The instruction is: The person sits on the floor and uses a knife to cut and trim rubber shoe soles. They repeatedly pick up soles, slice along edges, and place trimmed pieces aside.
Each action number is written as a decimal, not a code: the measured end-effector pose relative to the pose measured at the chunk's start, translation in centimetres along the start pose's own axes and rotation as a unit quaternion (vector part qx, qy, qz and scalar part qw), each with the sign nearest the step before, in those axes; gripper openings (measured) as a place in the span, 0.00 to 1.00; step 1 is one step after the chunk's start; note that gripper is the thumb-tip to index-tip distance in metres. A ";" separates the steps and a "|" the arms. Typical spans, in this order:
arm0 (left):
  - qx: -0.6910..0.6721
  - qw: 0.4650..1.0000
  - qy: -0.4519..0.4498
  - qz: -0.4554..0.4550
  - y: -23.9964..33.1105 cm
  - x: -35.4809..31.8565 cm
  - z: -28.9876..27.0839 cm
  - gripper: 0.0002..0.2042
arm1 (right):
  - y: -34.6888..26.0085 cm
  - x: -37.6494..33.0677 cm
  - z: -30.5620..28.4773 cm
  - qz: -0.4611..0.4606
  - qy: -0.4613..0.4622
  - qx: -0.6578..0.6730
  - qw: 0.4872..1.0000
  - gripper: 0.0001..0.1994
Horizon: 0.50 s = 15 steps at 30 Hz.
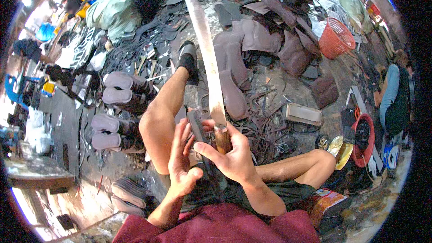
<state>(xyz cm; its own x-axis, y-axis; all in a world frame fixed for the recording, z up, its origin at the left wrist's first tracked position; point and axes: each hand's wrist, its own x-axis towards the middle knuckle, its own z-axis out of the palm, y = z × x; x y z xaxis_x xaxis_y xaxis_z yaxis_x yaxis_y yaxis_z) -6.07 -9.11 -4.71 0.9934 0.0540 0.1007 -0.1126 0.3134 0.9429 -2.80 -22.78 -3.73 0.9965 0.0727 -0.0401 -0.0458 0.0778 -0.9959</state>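
A long, slightly curved machete stands up from my right hand, its pale blade pointing away from me. The fingers of that hand are wrapped round the short wooden handle. Beside it, my left hand is raised with its fingers stretched and its thumb apart, holding nothing I can see. A long, narrow dark piece runs between the two hands, close to the left fingers; whether they touch it I cannot tell. Its lower part is in shadow above my lap.
Brown sole-patterned sheets lie ahead among dark scraps. Stacked soles stand to the left. On the right are a pale block, a red basket, a red bowl and another person's sleeve.
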 end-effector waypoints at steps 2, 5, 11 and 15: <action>0.166 0.985 0.012 -0.045 0.7 0.1 0.0 0.49 | -2.1 -0.8 -0.6 0.118 -0.029 0.111 0.986 0.20; -0.009 0.988 0.057 -0.141 0.5 0.4 0.2 0.22 | -1.5 -1.1 -2.2 0.040 0.057 -0.001 0.998 0.21; -0.050 0.973 0.048 -0.218 0.1 -0.1 0.9 0.13 | 1.2 -1.4 -4.3 0.108 0.041 0.169 0.979 0.23; -0.017 0.974 0.093 -0.204 -2.1 -0.1 0.7 0.09 | 1.6 -2.6 -3.4 0.122 0.118 0.228 0.959 0.14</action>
<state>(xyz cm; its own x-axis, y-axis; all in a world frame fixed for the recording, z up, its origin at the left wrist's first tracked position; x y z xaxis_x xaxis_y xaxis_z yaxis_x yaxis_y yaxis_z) -5.94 -10.42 -6.45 0.9356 0.0875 -0.3422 0.2870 0.3762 0.8809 -5.24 -26.26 -5.50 0.9379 -0.0792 -0.3376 -0.2509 0.5170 -0.8184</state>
